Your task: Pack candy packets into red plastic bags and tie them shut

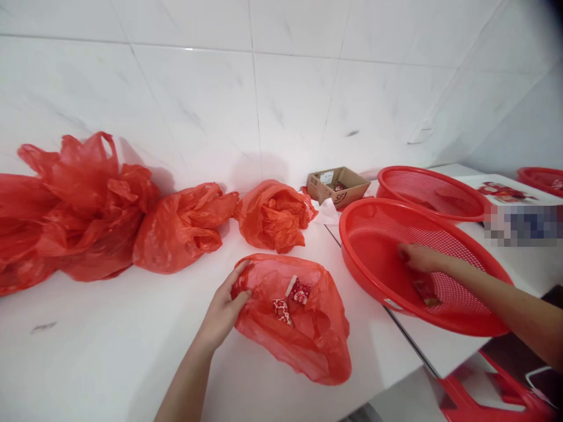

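My left hand (225, 309) grips the rim of an open red plastic bag (308, 346) lying on the white counter, holding its mouth apart. Inside the bag lie a few small red-and-white packets (292, 299). My right hand (417, 258) reaches into a big red mesh basket (373, 281) to the right, fingers curled down on the mesh floor. A small red packet (426, 291) lies in the basket just below my wrist. Whether the right hand holds anything is hidden.
Three stuffed red plastic bags (185, 228) line the tiled wall at left and centre. An open cardboard box (338, 186) sits at the back. A second red mesh basket (433, 190) stands behind the first, a third (543, 179) at far right. The counter (109, 346) edge runs along the bottom right.
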`<state>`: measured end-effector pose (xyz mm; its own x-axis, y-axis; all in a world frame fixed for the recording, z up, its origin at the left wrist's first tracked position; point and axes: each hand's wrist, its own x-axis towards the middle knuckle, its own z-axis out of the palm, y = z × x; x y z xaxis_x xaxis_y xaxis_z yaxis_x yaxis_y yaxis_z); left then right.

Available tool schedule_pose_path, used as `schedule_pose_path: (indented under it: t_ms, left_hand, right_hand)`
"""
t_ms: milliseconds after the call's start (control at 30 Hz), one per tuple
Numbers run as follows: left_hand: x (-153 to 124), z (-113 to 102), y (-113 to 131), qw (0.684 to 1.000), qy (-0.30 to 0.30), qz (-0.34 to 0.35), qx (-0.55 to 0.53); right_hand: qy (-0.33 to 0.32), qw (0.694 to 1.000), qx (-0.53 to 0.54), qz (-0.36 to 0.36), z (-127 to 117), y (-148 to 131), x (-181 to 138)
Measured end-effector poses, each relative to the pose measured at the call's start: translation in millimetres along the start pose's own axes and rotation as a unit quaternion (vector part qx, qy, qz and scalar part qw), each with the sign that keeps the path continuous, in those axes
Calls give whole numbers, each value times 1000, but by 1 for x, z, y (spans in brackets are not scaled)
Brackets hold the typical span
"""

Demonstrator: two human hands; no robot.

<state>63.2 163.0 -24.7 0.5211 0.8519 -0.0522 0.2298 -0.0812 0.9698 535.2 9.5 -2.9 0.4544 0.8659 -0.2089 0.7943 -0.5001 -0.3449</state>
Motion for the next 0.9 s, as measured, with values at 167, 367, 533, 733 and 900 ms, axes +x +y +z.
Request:
schedule_pose_path:
  t_ms: [167,367,533,733,900]
  left_hand:
    - [-1,1,0,1000,-1,0,-5]
    - [-7,3,6,999,-34,18,-20]
    - [-5,2,4,998,-45,26,-18]
    - [-4,-6,4,998,-60,22,-13]
    - [-6,-9,2,998,-64,25,-5]
  right_hand:
    - [-19,990,123,-63,-31,-72,-22]
    - [-108,912,332,-215,17,-204,-74]
    - [-81,927,211,-300,98,-250,-68]
    - [-30,938,216,-270,44,-224,-70]
    - [136,987,-3,-89,-16,-116,-50]
